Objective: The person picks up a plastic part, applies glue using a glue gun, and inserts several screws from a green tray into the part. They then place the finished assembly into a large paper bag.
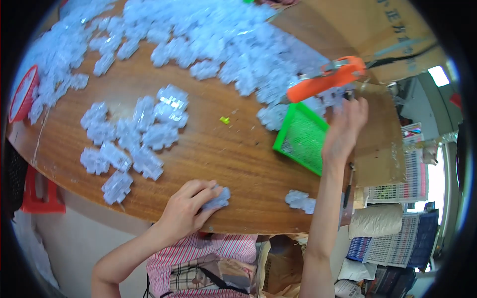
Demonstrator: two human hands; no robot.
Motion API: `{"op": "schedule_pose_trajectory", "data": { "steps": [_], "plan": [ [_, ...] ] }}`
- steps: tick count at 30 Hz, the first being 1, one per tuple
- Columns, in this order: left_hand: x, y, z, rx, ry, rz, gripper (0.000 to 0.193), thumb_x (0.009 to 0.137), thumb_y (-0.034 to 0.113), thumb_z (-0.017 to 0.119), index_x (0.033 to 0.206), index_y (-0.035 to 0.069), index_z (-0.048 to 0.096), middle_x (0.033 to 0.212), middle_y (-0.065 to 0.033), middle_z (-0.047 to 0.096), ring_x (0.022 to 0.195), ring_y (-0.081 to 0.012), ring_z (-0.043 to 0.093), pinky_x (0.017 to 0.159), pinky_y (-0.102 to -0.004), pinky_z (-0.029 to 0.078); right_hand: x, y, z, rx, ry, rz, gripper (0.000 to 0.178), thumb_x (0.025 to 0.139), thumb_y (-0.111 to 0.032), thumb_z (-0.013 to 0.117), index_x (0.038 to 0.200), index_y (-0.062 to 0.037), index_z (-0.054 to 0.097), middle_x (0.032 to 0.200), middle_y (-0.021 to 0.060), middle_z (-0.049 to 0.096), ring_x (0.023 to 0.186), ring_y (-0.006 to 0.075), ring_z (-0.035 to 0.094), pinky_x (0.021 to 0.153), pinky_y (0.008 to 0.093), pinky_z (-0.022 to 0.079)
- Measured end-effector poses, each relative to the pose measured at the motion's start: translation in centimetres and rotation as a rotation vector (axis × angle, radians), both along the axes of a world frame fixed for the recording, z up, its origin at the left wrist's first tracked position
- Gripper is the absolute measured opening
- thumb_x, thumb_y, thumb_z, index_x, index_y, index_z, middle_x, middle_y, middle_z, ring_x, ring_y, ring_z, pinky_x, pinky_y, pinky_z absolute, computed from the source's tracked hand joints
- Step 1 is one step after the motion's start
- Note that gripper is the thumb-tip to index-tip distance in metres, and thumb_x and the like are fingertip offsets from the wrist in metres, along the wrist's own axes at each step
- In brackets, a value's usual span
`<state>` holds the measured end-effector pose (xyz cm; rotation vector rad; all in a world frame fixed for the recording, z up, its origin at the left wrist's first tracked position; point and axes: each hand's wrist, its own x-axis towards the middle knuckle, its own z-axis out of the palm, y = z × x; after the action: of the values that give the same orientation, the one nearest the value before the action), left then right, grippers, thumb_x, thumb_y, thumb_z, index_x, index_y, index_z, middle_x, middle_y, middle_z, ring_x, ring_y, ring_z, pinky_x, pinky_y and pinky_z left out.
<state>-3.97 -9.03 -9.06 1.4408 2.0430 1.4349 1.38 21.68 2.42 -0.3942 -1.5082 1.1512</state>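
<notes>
My left hand is at the table's near edge, closed on a translucent bluish plastic piece. My right hand stretches out over the right side of the green tray, which has many fine bits in it. Just beyond its blurred fingertips is an orange tool with metal parts and a black cord. I cannot make out whether those fingers hold anything. Another translucent piece lies on the table between my forearms.
A large heap of translucent pieces covers the far table. Several more lie in a group at left, near a red-rimmed bowl. A small yellow bit sits mid-table. Cardboard stands at right; a red stool is lower left.
</notes>
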Motion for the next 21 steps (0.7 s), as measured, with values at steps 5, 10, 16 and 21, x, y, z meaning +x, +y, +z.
{"op": "schedule_pose_trajectory", "data": {
  "steps": [5,10,16,21],
  "plan": [
    [-0.1,-0.2,0.3,0.011,0.000,-0.047,0.034,0.079,0.012,0.072,0.111,0.005,0.065,0.113,-0.0148,0.063,0.102,-0.0322,0.061,0.088,-0.0392,0.051,-3.5,1.0,-0.3,-0.107,-0.242,0.436,0.040,0.094,-0.020,0.062,0.128,-0.0021,0.051,0.119,0.0054,0.059,0.107,0.0154,0.058,0.097,0.0330,0.044],
    [0.1,-0.2,0.0,0.010,-0.003,-0.072,0.033,0.078,0.012,0.072,0.110,0.005,0.065,0.114,-0.0149,0.062,0.105,-0.0322,0.060,0.089,-0.0397,0.050,-3.4,-4.0,-0.1,-0.126,-0.248,0.304,0.035,0.086,-0.013,0.071,0.116,-0.0052,0.055,0.090,0.0005,0.061,0.085,0.0090,0.059,0.076,0.0276,0.049],
    [0.1,-0.7,0.2,0.006,0.018,-0.048,0.033,0.079,0.012,0.072,0.110,0.005,0.065,0.114,-0.0147,0.062,0.104,-0.0330,0.060,0.089,-0.0396,0.050,-2.6,-6.5,-0.7,-0.117,-0.137,0.394,0.047,0.090,-0.034,0.064,0.121,-0.0043,0.044,0.071,0.0045,0.056,0.063,0.0143,0.059,0.057,0.0305,0.050],
    [0.1,-0.3,-0.8,0.046,0.029,-0.052,0.032,0.080,0.013,0.070,0.110,0.004,0.065,0.115,-0.0156,0.062,0.104,-0.0330,0.059,0.089,-0.0395,0.050,-0.9,-7.0,-0.6,-0.124,0.048,0.545,0.090,0.083,-0.071,0.052,0.136,-0.0003,0.036,0.106,0.0052,0.053,0.071,0.0161,0.058,0.055,0.0343,0.050]
  ]
}}
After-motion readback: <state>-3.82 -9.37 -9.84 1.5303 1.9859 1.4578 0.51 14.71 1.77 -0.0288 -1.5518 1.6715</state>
